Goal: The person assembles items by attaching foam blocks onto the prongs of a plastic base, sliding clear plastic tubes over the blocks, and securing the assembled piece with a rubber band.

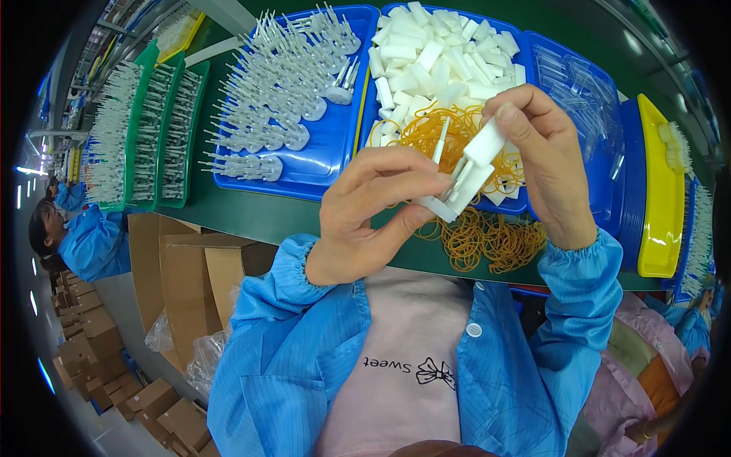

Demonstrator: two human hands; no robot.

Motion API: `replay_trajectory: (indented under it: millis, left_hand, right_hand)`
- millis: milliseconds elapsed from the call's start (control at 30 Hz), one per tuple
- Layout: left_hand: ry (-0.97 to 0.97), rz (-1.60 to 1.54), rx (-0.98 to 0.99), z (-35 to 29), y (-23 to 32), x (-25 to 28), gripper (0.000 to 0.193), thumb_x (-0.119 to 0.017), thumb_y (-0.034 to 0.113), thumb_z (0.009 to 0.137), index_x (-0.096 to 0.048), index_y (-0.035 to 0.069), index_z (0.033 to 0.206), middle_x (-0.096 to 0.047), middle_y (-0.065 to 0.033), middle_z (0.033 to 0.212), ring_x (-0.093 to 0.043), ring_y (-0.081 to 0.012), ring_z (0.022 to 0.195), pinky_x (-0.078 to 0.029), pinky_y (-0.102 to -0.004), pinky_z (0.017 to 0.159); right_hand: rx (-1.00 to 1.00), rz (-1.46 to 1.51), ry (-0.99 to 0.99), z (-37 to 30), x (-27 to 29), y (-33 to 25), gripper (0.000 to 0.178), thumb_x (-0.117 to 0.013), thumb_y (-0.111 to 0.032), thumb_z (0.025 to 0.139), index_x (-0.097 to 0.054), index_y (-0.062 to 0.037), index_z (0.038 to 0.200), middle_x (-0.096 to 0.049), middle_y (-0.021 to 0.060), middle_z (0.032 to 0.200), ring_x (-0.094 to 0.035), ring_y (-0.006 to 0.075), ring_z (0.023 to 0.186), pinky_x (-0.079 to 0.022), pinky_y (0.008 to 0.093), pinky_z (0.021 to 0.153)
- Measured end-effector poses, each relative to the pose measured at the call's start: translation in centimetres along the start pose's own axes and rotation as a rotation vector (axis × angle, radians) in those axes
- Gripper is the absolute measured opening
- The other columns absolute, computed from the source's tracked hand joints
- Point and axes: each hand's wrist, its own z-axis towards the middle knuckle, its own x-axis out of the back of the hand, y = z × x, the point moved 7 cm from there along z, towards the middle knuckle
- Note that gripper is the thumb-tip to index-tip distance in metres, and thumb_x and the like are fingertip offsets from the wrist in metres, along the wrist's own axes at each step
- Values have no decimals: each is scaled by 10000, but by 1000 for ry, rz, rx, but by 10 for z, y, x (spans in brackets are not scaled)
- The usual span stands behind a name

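Above the near edge of the table, my left hand is closed, pinching the foot of a small translucent plastic piece between thumb and fingers. A thin white rod sticks up beside those fingers. My right hand is closed with thumb and forefinger on a white foam block. The block meets the plastic piece between my hands; how they join is partly hidden by my left fingers. Behind and below my hands lie tan rubber bands, some heaped on white foam pieces.
A blue tray of clustered white-tipped plastic parts stands left of the foam tray. Another blue tray holds clear tubes. Green racks stand far left, a yellow tray right. Cardboard boxes and a person in blue are leftward.
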Motion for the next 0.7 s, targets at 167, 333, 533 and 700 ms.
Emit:
replay_trajectory:
  millis: [167, 333, 533, 700]
  left_hand:
    - [152, -133, 26, -2, -3, 5, 364, -720, -21, 734, -635, 41, 1083, -577, -115, 1100, -590, -186, 899, -484, -281, 774]
    - [106, -117, 56, -4, -7, 11, 385, -720, -8, 752, -599, 22, 1117, -566, -118, 1094, -589, -182, 931, -472, -287, 818]
    - [67, -259, 191, -19, -33, 15, 287, -680, 6, 819, -555, 7, 1077, -555, -106, 1094, -588, -159, 965, -473, -278, 838]
    - [249, -370, 314, -22, -50, 32, 237, -636, 2, 859, -523, 4, 1068, -545, -100, 1090, -573, -127, 926, -475, -247, 802]
  right_hand:
    - [51, -16, -9, -17, -26, -6, 168, -662, -165, 870, -626, -15, 936, -639, 34, 913, -576, 85, 864, -446, 234, 799]
    - [129, -7, 24, -25, -35, -9, 122, -667, -125, 861, -641, -17, 910, -633, 41, 901, -576, 88, 862, -453, 239, 783]
    - [351, -485, -65, 12, -20, -29, 227, -668, -47, 780, -670, -69, 1006, -636, 44, 931, -591, 147, 835, -456, 278, 744]
    - [687, -1224, -183, 50, -17, -6, 243, -627, -7, 767, -678, -111, 981, -602, 81, 994, -574, 272, 879, -473, 365, 759]
